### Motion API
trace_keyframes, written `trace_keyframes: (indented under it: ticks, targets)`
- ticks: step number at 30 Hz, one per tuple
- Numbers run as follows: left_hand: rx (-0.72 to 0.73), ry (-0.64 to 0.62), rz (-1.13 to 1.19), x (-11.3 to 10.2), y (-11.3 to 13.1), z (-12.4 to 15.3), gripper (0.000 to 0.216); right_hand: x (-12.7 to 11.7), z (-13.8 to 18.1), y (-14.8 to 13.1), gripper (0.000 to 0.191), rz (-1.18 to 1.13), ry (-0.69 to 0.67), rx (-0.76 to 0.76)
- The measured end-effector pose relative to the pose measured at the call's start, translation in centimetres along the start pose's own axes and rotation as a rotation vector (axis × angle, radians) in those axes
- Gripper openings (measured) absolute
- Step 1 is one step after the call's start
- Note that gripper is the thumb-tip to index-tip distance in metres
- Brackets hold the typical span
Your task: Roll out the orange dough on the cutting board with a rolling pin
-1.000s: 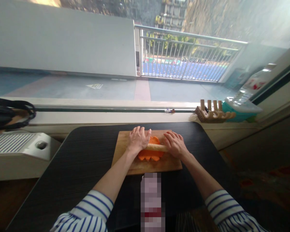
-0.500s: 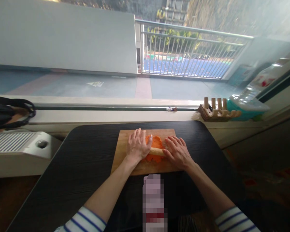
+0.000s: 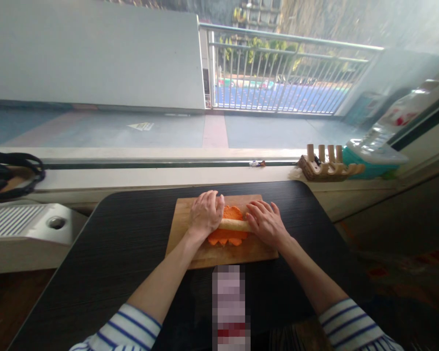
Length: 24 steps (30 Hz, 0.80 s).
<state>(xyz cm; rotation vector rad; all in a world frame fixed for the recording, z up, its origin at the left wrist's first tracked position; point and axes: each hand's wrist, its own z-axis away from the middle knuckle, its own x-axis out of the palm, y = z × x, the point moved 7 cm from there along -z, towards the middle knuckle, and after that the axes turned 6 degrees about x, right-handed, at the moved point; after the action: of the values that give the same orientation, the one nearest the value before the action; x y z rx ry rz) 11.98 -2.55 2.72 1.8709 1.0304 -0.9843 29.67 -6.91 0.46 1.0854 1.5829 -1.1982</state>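
Note:
A pale wooden rolling pin [image 3: 236, 224] lies crosswise over a flattened sheet of orange dough [image 3: 227, 238]. The dough has a ragged near edge and rests on a wooden board [image 3: 178, 229]. My left hand [image 3: 205, 214] is closed over the pin's left end, its fingers bent and close together. Around the right end is my right hand [image 3: 266, 220], fingers curled over the top. Both pin ends are hidden beneath my palms.
The board sits on a black table [image 3: 124, 234] by a window ledge. Beyond its far right corner stand a wooden rack with pegs [image 3: 325, 168], a teal box [image 3: 371, 158] and a plastic bottle [image 3: 395, 119]. A pixelated pinkish item [image 3: 229, 297] is in front.
The pin has rolled slightly away from me, showing more of the dough's near edge. My left thumb has drawn in, and my fingers curl more around the pin.

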Motion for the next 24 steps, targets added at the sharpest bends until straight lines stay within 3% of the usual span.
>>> trace_keyframes:
  ticks: [4, 9, 13, 17, 24]
  targets:
    - [0.106, 0.032, -0.040, -1.3, -0.4, 1.3, 0.035, 0.0, 0.5, -0.1, 0.034, 0.014, 0.002, 0.005]
    - [-0.017, 0.075, -0.171, -2.2, -2.4, 3.3, 0.033, -0.2, 1.1, -0.7, 0.034, 0.034, 0.061, 0.039]
    - [-0.041, 0.035, -0.154, -1.8, -2.5, 4.1, 0.037, -0.2, 1.9, -1.1, 0.032, 0.006, 0.115, 0.105]
    - [0.017, 0.025, -0.135, -1.5, -2.1, 4.1, 0.046, -0.4, 2.2, -1.5, 0.033, -0.008, 0.171, 0.097]
    - [-0.042, 0.000, -0.096, -0.7, -2.8, 2.5, 0.041, -0.4, 0.6, -0.9, 0.037, -0.006, 0.171, 0.077]
